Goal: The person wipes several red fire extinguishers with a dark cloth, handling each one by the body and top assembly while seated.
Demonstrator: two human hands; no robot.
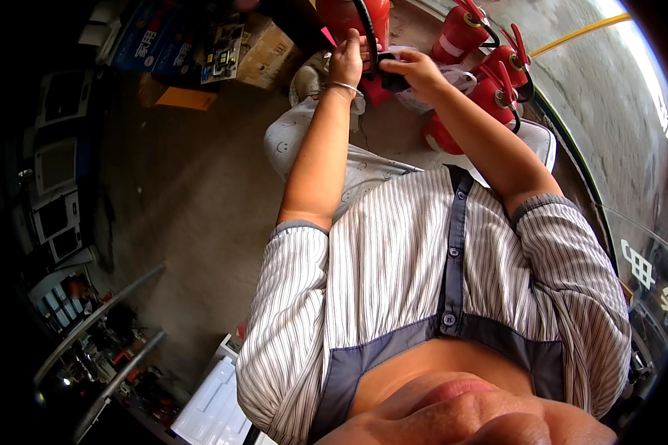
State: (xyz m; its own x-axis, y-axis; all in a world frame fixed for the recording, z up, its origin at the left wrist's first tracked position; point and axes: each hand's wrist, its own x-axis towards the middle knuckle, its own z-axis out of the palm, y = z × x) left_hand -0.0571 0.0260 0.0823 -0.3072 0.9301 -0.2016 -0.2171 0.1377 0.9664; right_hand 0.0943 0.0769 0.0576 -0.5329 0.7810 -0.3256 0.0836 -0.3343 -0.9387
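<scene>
A large red fire extinguisher [352,21] stands before me at the top of the view, with a black hose [369,28] curving down from it. My left hand [349,58], with a bangle at the wrist, is beside the hose; whether its fingers grip the hose cannot be made out. My right hand [414,72] pinches a dark black piece [394,79] near the hose's lower end, between thumb and fingers. Part of that piece is hidden by the fingers. Something red lies just below it.
Several smaller red fire extinguishers [460,34] stand at the right, by a glass door or pane [579,78]. White plastic bags [456,75] lie among them. A cardboard box [267,55], a circuit board [222,53] and blue boxes [139,39] are at upper left. A white container [214,406] is behind.
</scene>
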